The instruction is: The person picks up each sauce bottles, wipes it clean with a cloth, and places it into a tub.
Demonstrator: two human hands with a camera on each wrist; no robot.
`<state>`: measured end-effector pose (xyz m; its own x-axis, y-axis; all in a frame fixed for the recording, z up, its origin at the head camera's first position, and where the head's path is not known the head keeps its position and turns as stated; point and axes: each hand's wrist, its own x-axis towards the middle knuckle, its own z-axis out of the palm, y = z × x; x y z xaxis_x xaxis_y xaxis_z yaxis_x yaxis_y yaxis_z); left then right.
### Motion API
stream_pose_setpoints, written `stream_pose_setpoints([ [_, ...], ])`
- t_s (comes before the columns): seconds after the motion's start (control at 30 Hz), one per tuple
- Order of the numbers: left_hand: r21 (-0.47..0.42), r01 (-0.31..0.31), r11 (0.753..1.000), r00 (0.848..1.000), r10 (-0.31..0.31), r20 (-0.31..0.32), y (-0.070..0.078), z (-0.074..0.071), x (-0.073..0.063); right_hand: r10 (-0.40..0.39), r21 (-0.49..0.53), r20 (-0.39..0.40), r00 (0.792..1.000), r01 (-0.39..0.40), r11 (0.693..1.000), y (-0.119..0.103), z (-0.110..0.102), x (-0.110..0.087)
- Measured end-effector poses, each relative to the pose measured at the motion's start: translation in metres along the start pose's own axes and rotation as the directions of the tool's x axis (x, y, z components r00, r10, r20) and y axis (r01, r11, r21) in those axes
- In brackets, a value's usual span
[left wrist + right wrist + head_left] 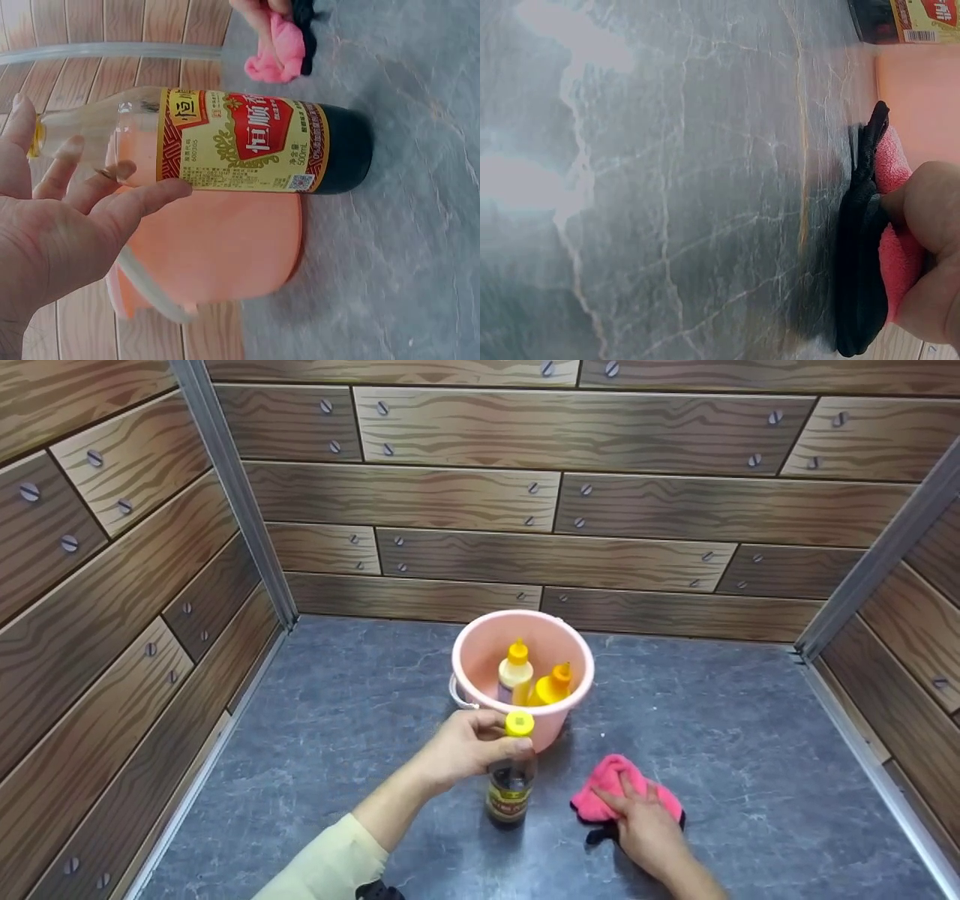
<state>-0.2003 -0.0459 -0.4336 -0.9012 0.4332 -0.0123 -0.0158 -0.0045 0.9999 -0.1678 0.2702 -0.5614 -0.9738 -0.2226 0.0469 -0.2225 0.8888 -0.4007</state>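
Observation:
My left hand (461,751) grips the neck of a glass vinegar bottle (247,142) just below its yellow cap (519,724). The bottle stands upright in front of the pink bucket (553,729), with dark liquid in its lower part and a yellow and red label. Through the clear glass of the neck, some of the left fingers show in the left wrist view. To the right, my right hand (651,829) holds a pink cloth (611,784) with a black underside (861,277) low on the floor, its thumb pushed into the fold.
Inside the bucket are a cream squeeze bottle with a yellow cap (516,675) and a yellow one with an orange cap (553,688). The bucket's white handle (459,694) hangs on its left side. Wood-patterned walls (465,499) enclose the grey marbled floor (360,690).

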Motion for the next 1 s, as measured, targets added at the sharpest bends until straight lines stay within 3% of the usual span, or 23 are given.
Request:
stream_pose_setpoints([
  [0.17,0.073,-0.046,0.996,0.999,0.047,-0.011,0.002,0.011,0.001,-0.005,-0.033,-0.036,0.999,0.004,0.999,-0.002,0.002,-0.001],
  [0.33,0.139,-0.073,0.988,0.997,0.075,-0.008,0.006,0.011,-0.001,-0.001,-0.039,-0.085,0.996,-0.002,0.999,-0.003,0.007,-0.004],
  [0.6,-0.064,-0.057,0.996,0.995,0.062,0.082,0.017,0.007,-0.003,-0.015,-0.023,-0.131,0.991,0.012,1.000,-0.003,0.009,-0.009],
  [0.87,0.050,-0.061,0.997,0.986,0.052,0.157,0.026,0.005,0.002,-0.013,-0.031,-0.135,0.991,0.009,0.999,-0.002,0.008,-0.012],
  [1.0,0.086,-0.045,0.995,0.984,0.029,0.175,0.030,0.004,0.004,-0.067,-0.019,-0.254,0.965,0.065,0.998,-0.001,0.012,-0.016],
])
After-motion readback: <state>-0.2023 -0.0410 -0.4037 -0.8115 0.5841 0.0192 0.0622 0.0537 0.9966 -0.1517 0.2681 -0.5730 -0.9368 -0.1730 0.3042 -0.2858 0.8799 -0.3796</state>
